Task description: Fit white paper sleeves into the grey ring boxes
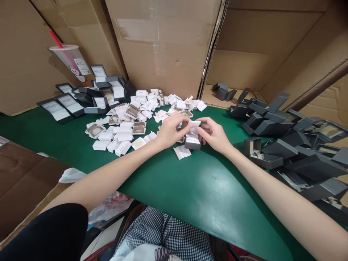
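A small dark grey hinged box (193,145) with a white lining stands with its lid up on the green table, near the middle. My left hand (174,127) grips it from the left, thumb and fingers at the raised lid. From the right, my right hand (213,133) holds its side and lid edge, fingers curled around it. A loose white paper piece (182,152) lies just in front of the box. To the left of my hands spreads a heap of small folded white card inserts (123,134), some with grey-brown hollows showing.
Several open dark boxes with white linings (65,103) sit at the back left, by a plastic cup with a red straw (71,61). More open dark boxes (288,145) pile up on the right. Cardboard cartons (165,43) wall the back of the green table (163,188).
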`<state>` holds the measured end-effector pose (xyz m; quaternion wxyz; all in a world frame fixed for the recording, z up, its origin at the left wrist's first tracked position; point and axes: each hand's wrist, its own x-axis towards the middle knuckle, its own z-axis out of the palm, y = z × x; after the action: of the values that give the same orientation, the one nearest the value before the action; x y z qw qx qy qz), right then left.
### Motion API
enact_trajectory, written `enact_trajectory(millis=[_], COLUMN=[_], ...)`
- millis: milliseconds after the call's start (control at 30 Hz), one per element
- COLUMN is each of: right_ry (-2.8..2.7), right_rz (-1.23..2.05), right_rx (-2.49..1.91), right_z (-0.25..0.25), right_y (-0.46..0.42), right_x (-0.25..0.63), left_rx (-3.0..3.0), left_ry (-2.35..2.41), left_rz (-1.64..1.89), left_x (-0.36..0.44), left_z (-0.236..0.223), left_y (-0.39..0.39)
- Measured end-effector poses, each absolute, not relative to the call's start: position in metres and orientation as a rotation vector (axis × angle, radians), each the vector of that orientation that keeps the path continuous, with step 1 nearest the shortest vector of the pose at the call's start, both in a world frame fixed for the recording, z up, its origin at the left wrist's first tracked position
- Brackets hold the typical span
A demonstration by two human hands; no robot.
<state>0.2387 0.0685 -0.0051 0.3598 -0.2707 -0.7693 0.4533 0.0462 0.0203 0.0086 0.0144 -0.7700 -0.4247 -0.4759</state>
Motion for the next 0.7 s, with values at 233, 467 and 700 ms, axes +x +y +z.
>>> enact_trajectory(millis=[233, 467, 700], right_ry=[-1.987, -2.119, -2.125], right_rz=[1.195, 0.976, 0.972], right_rx=[-0.688, -0.611, -0.625], right_z=[-0.0073, -0.0056, -0.0054], right_y=[0.0698, 0.0672, 0.0666], right_x=[0.239, 0.2396, 0.2388], left_rx=[-2.407, -2.407, -2.525], left_ry=[-1.283, -1.264, -1.511], left_rz=[-1.446, -1.384, -1.565], left_x=[0.0467, 0.0482, 0.0487], left_z=[0.0055, 0.005, 0.0058], left_y=[0.0197, 0.0204, 0.0202])
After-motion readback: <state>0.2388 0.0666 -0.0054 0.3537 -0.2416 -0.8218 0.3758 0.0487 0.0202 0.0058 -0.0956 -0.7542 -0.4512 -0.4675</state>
